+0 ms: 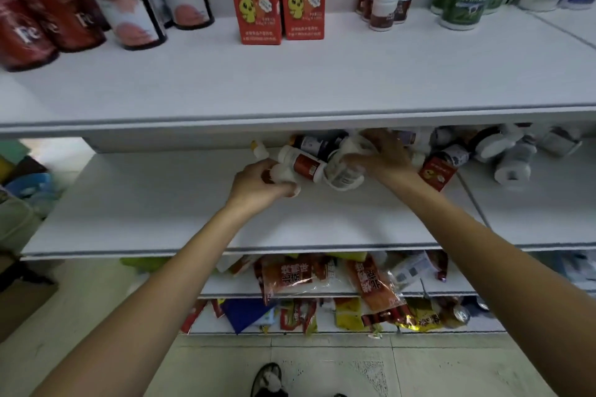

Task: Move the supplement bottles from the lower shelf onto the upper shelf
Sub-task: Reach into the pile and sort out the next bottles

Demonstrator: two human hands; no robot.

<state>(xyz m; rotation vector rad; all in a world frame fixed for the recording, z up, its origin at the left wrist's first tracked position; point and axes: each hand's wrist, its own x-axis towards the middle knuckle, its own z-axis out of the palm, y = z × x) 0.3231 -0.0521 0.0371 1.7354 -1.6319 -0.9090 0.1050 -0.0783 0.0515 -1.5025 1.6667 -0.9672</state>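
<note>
White shop shelving over a tiled floor (419, 371). The upper shelf (322, 80) has loads of bare space along its front edge, with stock standing only at the back. On the lower shelf (154, 213), supplement bottles (304, 164) lie jumbled at the back. Both arms reach in: left hand (254, 192) grips a small white bottle (283, 173), right hand (385, 156) curls around a larger white bottle (342, 172).
</note>
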